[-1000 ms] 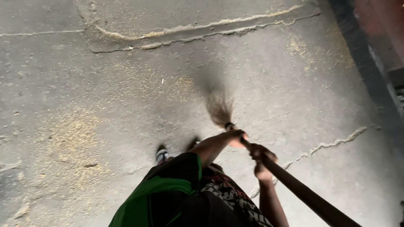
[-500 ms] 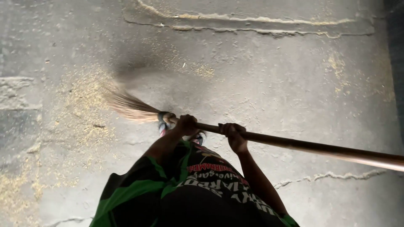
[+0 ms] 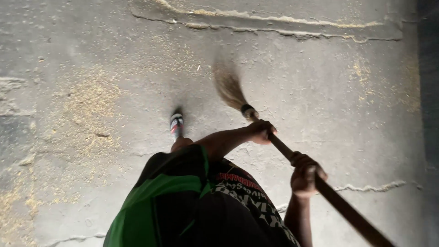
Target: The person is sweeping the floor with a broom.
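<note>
Left hand [image 3: 261, 131] clamped on the broom [image 3: 292, 158] handle near the bristles; right hand [image 3: 305, 174] clamped nearer along it. Bristles blurred over the cracked concrete floor [image 3: 329, 82], yellow dust [image 3: 87, 105] far left.

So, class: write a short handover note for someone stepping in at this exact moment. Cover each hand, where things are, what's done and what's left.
Left hand: shut on the broom handle, lower down near the bristle head.
Right hand: shut on the handle higher up.
Broom head: blurred, on the concrete floor ahead of the sandalled foot.
Done: the patch around the broom head looks mostly bare.
Left: yellowish grain-like litter is spread at the left, with thinner traces at the far right and along the cracks.
</note>
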